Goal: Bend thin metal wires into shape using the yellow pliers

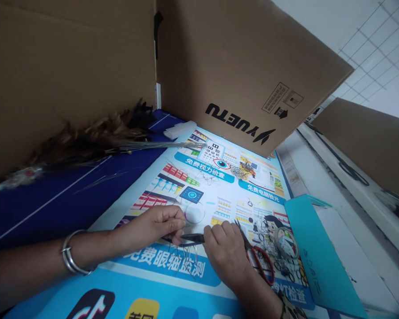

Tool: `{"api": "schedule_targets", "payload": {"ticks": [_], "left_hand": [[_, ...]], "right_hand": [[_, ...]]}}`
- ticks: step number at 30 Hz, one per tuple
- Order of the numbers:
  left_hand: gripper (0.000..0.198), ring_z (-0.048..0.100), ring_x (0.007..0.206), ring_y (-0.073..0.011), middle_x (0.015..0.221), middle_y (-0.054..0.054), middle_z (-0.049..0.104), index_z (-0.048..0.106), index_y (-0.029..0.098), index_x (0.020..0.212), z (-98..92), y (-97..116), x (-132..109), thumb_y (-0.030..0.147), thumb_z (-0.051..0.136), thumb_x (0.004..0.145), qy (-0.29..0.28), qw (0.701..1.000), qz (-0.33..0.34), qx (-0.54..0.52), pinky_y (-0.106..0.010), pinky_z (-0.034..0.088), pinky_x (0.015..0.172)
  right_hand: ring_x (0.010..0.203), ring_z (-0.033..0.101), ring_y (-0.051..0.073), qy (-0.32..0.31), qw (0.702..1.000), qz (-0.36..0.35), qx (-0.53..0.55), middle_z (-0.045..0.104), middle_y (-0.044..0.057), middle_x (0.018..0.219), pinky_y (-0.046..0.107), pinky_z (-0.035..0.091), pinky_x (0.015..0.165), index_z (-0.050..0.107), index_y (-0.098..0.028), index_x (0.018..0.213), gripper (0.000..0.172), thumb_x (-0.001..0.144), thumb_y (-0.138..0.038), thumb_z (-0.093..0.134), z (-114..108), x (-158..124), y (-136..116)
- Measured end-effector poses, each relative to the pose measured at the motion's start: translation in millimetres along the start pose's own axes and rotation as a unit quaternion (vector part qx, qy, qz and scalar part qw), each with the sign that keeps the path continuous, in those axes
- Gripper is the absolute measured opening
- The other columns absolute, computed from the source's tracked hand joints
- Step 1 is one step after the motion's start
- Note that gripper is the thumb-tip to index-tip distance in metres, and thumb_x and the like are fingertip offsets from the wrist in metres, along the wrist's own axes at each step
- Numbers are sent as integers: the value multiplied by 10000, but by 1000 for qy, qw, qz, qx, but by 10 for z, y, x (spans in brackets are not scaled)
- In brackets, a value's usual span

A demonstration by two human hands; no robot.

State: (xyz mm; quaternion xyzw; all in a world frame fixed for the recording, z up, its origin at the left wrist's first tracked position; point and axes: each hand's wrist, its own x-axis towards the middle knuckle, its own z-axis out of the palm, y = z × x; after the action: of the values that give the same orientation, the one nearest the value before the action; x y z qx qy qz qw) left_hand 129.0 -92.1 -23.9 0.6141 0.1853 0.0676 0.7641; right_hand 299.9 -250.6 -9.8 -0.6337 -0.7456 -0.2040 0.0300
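box marked "yuetu", upside down, beyond pliers; right hand grips pliers, left hand pinched at tip, contents unclear; red scissors right of pliers.

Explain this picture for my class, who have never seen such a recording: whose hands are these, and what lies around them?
There is no machine here: one person works bare-handed, seen by a camera worn on the head, looking forward and down. It is the only view.

The right hand holds a dark metal pliers-like tool. The left hand has its fingertips near the tool's tip; anything they pinch is too small to tell.

Beneath is a blue-and-white printed sheet. On it, beside the right hand, are red-handled metal scissors. Farther off lie a bundle of thin silvery rods and brown feathery material. Tall brown cardboard panels stand behind.
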Motion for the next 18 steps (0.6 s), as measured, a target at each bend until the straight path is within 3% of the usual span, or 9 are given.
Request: {"api": "schedule_targets", "payload": {"ticks": [8, 18], "left_hand": [[248, 606, 694, -140, 728, -5, 643, 602, 172, 764, -14, 42, -48, 313, 470, 920, 12, 977, 101, 188, -264, 486, 666], [264, 586, 666, -137, 729, -5, 639, 602, 172, 807, -41, 24, -76, 296, 413, 945, 6, 927, 178, 330, -242, 455, 616]], "right_hand": [[746, 492, 204, -82, 994, 47, 59, 579, 31, 771, 333, 316, 647, 561, -184, 801, 115, 813, -225, 668, -50, 23, -41], [748, 576, 200, -230, 962, 82, 122, 644, 23, 806, 293, 322, 584, 599, -191, 805, 154, 843, -325, 665, -236, 126, -30]]}}
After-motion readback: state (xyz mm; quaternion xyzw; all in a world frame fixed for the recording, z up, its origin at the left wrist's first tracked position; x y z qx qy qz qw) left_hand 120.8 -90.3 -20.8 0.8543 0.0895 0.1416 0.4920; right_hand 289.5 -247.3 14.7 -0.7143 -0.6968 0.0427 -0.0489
